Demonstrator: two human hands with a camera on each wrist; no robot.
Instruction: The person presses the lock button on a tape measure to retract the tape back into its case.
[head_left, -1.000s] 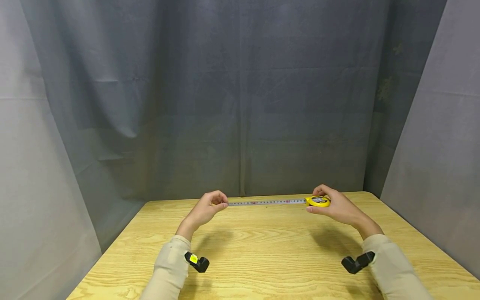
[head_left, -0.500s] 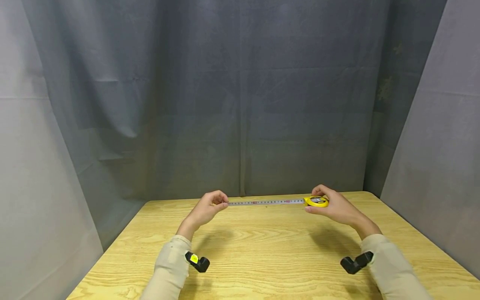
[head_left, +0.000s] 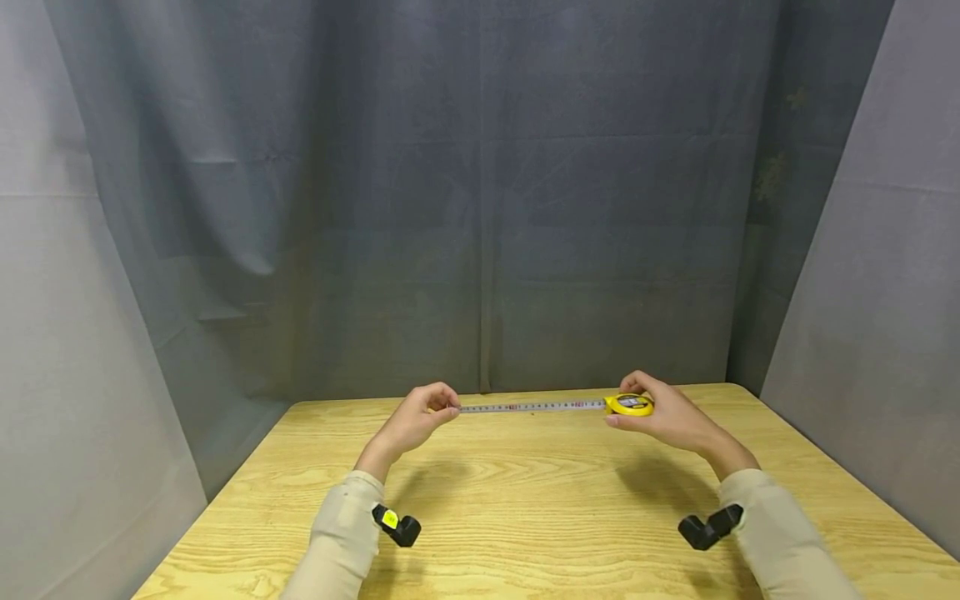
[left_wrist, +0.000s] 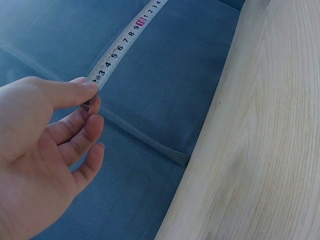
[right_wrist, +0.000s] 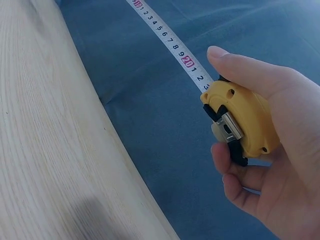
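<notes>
You held the yellow tape measure (head_left: 630, 405) above the tabletop's (head_left: 525, 508) far edge, right hand (head_left: 667, 417) fingers curled round its case, left hand (head_left: 412, 421) fingers pinching the blade (head_left: 528, 407) tip; a level, taut blade likely read best.

A small yellow plastic tape measure case (head_left: 630, 405), rounded, with a black trim and a silver metal clip on its side, is held in the air above the far edge of the wooden table, toward its far right corner. From it a narrow white metal blade (head_left: 531, 407) printed with black numerals and red ten-marks runs out straight and level to the left, parallel to the far edge. Its free end (left_wrist: 94, 85) is pinched up off the table, past the middle of that edge.
</notes>
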